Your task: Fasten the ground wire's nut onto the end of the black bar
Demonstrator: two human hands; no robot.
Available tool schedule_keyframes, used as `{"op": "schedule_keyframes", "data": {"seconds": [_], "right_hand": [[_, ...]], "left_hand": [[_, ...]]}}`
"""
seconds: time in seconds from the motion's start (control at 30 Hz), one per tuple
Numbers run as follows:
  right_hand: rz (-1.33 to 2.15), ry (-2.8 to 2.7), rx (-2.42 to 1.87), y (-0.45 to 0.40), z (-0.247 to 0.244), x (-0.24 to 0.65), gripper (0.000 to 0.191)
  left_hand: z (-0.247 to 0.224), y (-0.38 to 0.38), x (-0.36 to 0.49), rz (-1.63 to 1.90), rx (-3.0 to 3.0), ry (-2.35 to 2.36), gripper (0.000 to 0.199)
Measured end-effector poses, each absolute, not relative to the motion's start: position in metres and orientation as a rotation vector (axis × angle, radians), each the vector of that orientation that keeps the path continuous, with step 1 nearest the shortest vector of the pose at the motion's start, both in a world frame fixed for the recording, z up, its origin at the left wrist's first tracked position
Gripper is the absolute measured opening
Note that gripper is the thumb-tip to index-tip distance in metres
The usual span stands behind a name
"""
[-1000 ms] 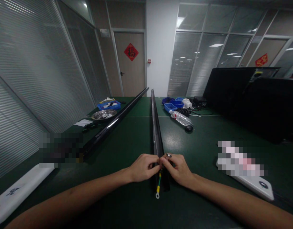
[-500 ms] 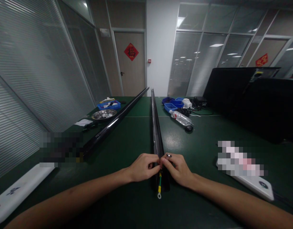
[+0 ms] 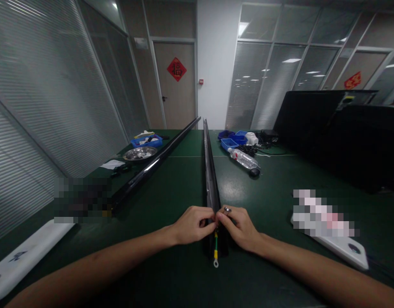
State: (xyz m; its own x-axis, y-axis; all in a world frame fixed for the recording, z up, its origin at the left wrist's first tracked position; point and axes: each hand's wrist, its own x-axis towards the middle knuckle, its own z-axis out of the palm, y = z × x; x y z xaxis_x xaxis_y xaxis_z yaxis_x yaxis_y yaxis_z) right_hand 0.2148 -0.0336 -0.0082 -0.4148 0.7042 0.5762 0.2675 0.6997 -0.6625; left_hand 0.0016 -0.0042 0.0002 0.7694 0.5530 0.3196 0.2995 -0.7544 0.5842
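Closest to the near edge of the surface (image 3: pixel 261 192), a metal ring lug (image 3: pixel 216 264) points toward the person, just past the near end of a long dark rail (image 3: pixel 211 179). From its yellow collar, a short green wire (image 3: pixel 216 243) runs away from the near edge and up to the fingertips. There the left hand (image 3: pixel 194 225) and the right hand (image 3: pixel 239 227) meet over the rail, thumbs and forefingers pinched together, with no visible gap between the two grips; they appear to have hold of the wire's far end, though the fingers hide exactly what sits between them. Good work here would likely mean small finger movements, one hand steadying while the other adjusts, wrists kept low, and the wire left untwisted and clear of the rail's edges. The wire lies on the near side of both hands, centred between them, while most of the rail stretches beyond them to the surface's far edge. Farther off, a clear bottle (image 3: pixel 245 160) lies right of the rail; a second dark rail (image 3: pixel 156 161) slants from the left side toward the far edge, with a metal dish (image 3: pixel 128 157) beyond it by the left edge and blue trays (image 3: pixel 229 145) near the far edge, right of centre.
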Motion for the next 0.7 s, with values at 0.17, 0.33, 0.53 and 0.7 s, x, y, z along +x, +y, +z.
{"op": "schedule_keyframes", "data": {"seconds": [0.17, 0.33, 0.53, 0.7], "right_hand": [[0.620, -1.979, -0.746, -0.0334, -0.0102, 0.2136, 0.033], [0.584, -1.982, -0.795, -0.0319, -0.0161, 0.2136, 0.032], [0.556, -1.989, -0.759, -0.0320, -0.0131, 0.2148, 0.034], [0.575, -2.004, -0.696, -0.0330, -0.0100, 0.2144, 0.032]], "left_hand": [[0.0016, -0.0054, 0.0018, 0.661, 2.443, 0.649, 0.019], [0.0027, -0.0043, 0.0001, 0.596, 2.443, 0.643, 0.018], [0.0033, -0.0045, -0.0003, 0.594, 2.454, 0.636, 0.018], [0.0018, -0.0063, 0.0006, 0.650, 2.480, 0.647, 0.020]]}}
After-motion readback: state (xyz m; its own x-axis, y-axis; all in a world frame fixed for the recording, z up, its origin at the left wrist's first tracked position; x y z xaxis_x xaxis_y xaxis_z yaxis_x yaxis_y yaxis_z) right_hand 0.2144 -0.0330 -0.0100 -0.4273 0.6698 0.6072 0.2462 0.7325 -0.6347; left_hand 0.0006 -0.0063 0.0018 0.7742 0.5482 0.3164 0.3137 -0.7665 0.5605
